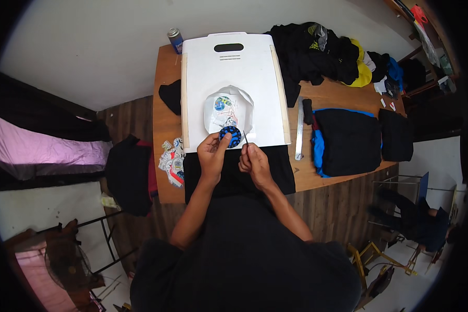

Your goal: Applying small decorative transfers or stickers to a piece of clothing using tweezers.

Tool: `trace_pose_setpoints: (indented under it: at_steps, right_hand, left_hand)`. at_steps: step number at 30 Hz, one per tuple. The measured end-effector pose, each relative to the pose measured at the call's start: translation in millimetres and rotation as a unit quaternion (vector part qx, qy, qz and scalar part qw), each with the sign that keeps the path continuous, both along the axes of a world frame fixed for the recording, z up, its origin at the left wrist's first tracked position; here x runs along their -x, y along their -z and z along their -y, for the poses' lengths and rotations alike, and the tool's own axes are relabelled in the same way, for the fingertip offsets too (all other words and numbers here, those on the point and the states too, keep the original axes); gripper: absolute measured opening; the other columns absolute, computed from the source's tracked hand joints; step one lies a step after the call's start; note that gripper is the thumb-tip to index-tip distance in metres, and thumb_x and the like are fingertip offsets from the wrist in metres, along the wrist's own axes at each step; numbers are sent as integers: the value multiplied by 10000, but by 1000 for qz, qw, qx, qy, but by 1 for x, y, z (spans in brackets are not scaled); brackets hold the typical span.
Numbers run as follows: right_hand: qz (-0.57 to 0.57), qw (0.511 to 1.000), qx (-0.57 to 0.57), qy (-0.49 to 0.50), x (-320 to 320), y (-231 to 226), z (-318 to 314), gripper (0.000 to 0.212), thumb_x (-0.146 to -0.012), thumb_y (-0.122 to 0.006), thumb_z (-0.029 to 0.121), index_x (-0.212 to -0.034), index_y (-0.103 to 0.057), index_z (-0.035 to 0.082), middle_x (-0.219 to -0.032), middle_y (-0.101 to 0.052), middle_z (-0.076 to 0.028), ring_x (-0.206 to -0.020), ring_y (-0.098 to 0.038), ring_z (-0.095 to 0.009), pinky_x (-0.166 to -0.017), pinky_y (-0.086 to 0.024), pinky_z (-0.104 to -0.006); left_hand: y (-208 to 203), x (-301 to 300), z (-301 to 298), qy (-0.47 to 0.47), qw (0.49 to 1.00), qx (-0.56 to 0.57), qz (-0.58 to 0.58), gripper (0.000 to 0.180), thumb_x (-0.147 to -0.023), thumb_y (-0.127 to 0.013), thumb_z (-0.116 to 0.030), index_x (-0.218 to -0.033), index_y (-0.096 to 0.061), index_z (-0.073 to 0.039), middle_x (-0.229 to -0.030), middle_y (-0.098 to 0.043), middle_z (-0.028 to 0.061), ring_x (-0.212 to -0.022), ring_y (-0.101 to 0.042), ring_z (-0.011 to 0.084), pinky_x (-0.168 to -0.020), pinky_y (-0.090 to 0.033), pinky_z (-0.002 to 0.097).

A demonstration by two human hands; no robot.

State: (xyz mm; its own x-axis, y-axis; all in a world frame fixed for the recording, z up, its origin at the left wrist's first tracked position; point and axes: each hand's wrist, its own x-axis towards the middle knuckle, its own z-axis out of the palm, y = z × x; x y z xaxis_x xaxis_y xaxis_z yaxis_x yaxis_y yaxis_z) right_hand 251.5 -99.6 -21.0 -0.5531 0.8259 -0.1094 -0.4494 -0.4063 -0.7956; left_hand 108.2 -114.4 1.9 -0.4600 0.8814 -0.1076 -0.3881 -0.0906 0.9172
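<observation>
Head view: left hand [211, 153] fingers closed narrow on round blue-and-black sticker [230, 136] — pinched at its left edge, thumb on top. Right hand [252, 160] curled tight around thin dark tool [245, 139], tip pointing far, just right of sticker. Sticker sits at near edge of white board [234, 67], over crinkled white backing sheet [229, 109]. Black cloth [234, 174] under hands. Loose sticker pile [172, 162] left on wooden table [166, 104]; metal ruler [299, 130] right; spray can [175, 40] far left — folded dark clothes [348, 140] right.
</observation>
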Motion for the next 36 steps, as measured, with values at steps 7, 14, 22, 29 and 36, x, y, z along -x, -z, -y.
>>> trace_pose_setpoints:
  at_steps: [7,14,22,29,36]
  right_hand:
    - [-17,1000,16,-4,1,2,3,342,-1103,-355,344,-940,-468,65,-620,-301,45,-493,-252,-61,-479,-243,-239]
    - [-14,1000,17,-1,3,2,4,350,-1102,-356,355,-937,-465,66,-620,-296,45,-488,-251,-62,-474,-243,-242]
    - [-13,1000,21,-4,3,2,4,347,-1103,-355,349,-935,-463,65,-615,-290,45,-484,-249,-63,-471,-243,-243]
    - [-12,1000,23,5,4,2,5,348,-1104,-353,346,-931,-462,65,-615,-286,46,-481,-244,-62,-468,-244,-243]
    - [-9,1000,23,7,4,1,5,348,-1102,-358,350,-928,-462,67,-614,-282,46,-481,-246,-61,-466,-243,-243]
  left_hand:
    - [3,-2,-1,-3,1000,3,3,133,-932,-714,-79,-995,-692,36,-861,-680,8,-759,-594,36,-698,-458,184]
    - [0,-2,0,-8,1000,-6,-6,121,-927,-721,-75,-976,-688,30,-855,-680,7,-754,-598,38,-695,-460,183]
    - [2,-3,-1,-9,1000,-1,-3,108,-924,-723,-71,-961,-682,22,-852,-680,6,-746,-593,33,-680,-453,180]
    - [-2,-4,-1,-10,1000,-1,-8,107,-925,-720,-68,-969,-677,20,-853,-679,4,-750,-586,31,-682,-446,183]
    - [-2,-3,0,-6,1000,-2,-13,108,-928,-717,-69,-971,-674,20,-861,-685,10,-749,-586,33,-682,-445,184]
